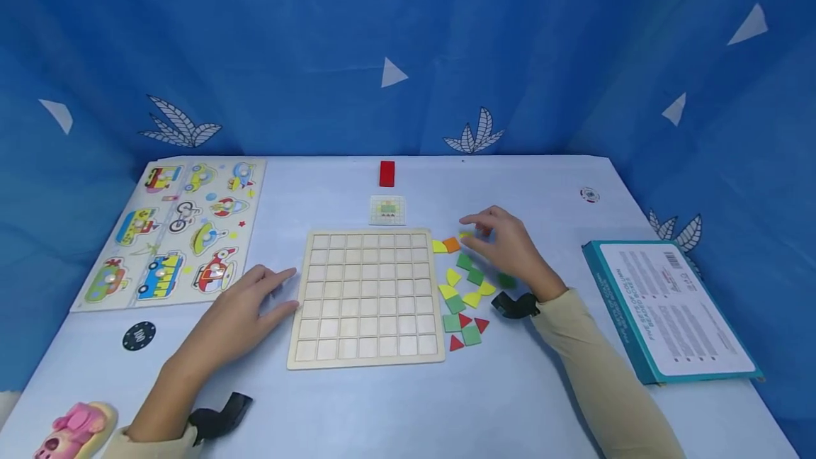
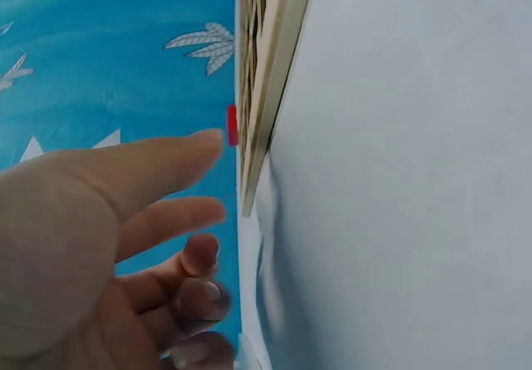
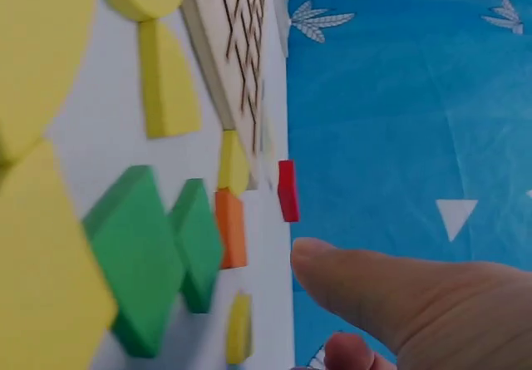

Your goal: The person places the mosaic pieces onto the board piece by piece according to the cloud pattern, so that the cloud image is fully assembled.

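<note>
A wooden grid board (image 1: 365,297) with rows of bare square cells lies in the middle of the table. My left hand (image 1: 245,321) is beside its left edge, thumb and index finger apart with nothing between them. To the right of the board, my right hand (image 1: 503,243) hovers over loose flat pieces, its thumb and index finger spread. A yellow piece (image 3: 239,328) lies below that thumb, near an orange square (image 3: 232,229) and a green square (image 3: 196,245). Closer to me are red triangles (image 1: 482,325) and more green and yellow pieces.
Behind the board are a small pattern card (image 1: 387,210) and a red block (image 1: 387,173). A vehicle puzzle (image 1: 168,232) and a black chip (image 1: 139,336) are at left, with a pink toy (image 1: 75,432) in front. A teal box (image 1: 669,310) and a pale chip (image 1: 589,195) are at right.
</note>
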Tool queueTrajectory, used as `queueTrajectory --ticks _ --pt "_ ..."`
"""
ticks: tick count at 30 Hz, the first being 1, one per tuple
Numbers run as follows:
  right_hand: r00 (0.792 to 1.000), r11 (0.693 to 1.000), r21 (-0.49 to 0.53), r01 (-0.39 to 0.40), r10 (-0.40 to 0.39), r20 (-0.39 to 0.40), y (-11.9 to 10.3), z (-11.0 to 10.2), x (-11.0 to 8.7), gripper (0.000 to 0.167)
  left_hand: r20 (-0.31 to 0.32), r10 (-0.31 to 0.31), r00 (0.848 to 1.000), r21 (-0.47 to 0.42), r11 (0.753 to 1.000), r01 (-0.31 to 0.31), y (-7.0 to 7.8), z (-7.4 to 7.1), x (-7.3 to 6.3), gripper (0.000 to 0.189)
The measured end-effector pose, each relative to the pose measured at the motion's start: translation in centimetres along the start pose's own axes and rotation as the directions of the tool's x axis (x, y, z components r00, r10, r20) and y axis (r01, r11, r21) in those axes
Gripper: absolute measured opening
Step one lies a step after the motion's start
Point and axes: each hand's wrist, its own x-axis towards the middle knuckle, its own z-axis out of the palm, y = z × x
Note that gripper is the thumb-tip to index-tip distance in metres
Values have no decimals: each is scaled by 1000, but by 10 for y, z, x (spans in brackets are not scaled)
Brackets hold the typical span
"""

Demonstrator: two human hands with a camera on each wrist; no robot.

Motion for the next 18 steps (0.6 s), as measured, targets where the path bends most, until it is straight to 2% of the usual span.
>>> queueTrajectory --ticks 5,9,18 --pt "998 998 59 -25 21 61 13 10 0 29 64 -34 997 -103 994 40 -9 8 -1 56" --pt "995 990 119 -70 60 85 21 16 -1 28 70 -45 997 -165 985 56 -15 13 -2 54" --pt "990 991 107 -85 71 124 22 22 -1 34 40 -32 999 -145 989 37 -13 15 -3 54"
